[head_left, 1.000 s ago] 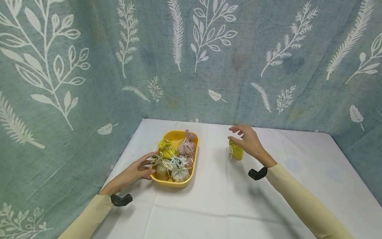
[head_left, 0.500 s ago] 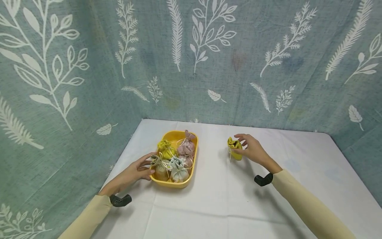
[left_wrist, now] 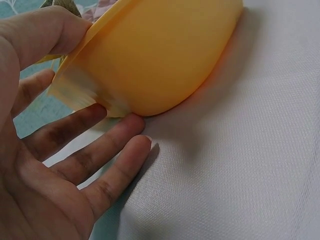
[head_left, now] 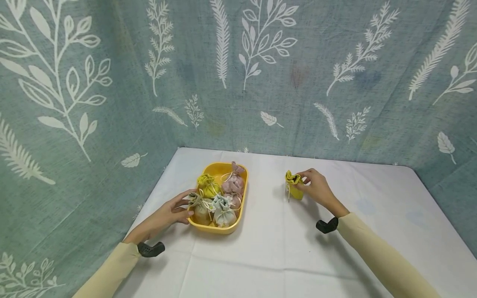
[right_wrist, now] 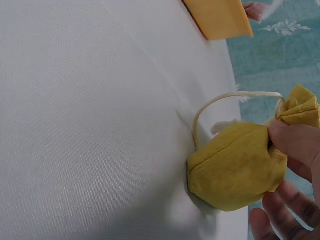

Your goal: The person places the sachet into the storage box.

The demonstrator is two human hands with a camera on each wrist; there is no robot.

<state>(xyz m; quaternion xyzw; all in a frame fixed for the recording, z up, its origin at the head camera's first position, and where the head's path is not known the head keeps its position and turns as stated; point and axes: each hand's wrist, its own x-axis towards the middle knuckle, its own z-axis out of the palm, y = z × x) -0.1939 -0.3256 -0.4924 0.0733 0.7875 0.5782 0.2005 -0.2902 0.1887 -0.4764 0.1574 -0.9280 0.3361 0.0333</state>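
My right hand (head_left: 316, 187) pinches the gathered neck of a yellow drawstring pouch (right_wrist: 232, 167), thumb on the near side. The pouch stands upright at the white tablecloth, its cord looping out beside it. My left hand (head_left: 173, 210) holds the left side of a yellow plastic tub (left_wrist: 150, 55), thumb at the rim and other fingers spread against the outer wall. Inside the tub sit another yellow pouch (head_left: 210, 188), an olive pouch (head_left: 202, 213), a pale blue-grey pouch (head_left: 225, 216) and two pink pouches, one (head_left: 233, 182) at the back right.
A white cloth (head_left: 261, 256) covers the table, with a faint crease across its front. Green-blue curtains (head_left: 223, 103) with white leaf prints hang behind and at the left. Black bands (head_left: 327, 225) are worn on both wrists.
My right hand has come down from above the yellow pouch and moved slightly right, and its fingers now pinch the neck. The left hand and the tub stay put.
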